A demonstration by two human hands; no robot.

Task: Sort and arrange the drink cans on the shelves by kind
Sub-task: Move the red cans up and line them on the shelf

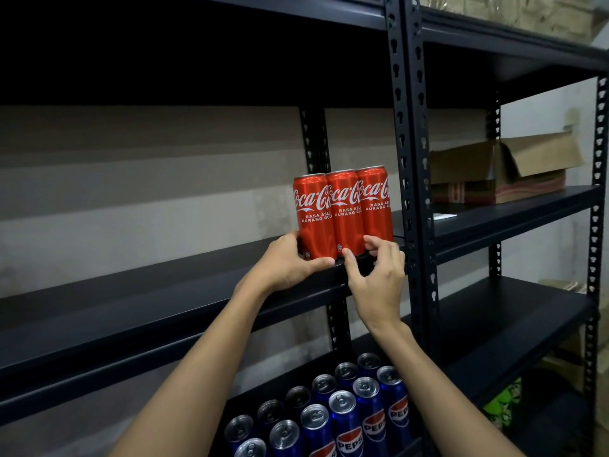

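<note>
Three red Coca-Cola cans stand upright in a tight row at the right front of a black shelf (pixel 131 311): a left can (pixel 312 212), a middle can (pixel 346 212) and a right can (pixel 375 206). My left hand (pixel 290 262) wraps the base of the left can, thumb along its front. My right hand (pixel 375 268) has thumb and fingers curled at the base of the middle and right cans, touching them. On the shelf below stand several blue Pepsi cans (pixel 342 413) in two rows.
Black perforated uprights (pixel 412 159) separate this rack from a second one on the right. That rack holds an open cardboard box (pixel 497 173) and a white slip (pixel 445 216). A green pack (pixel 501 404) sits low on the right.
</note>
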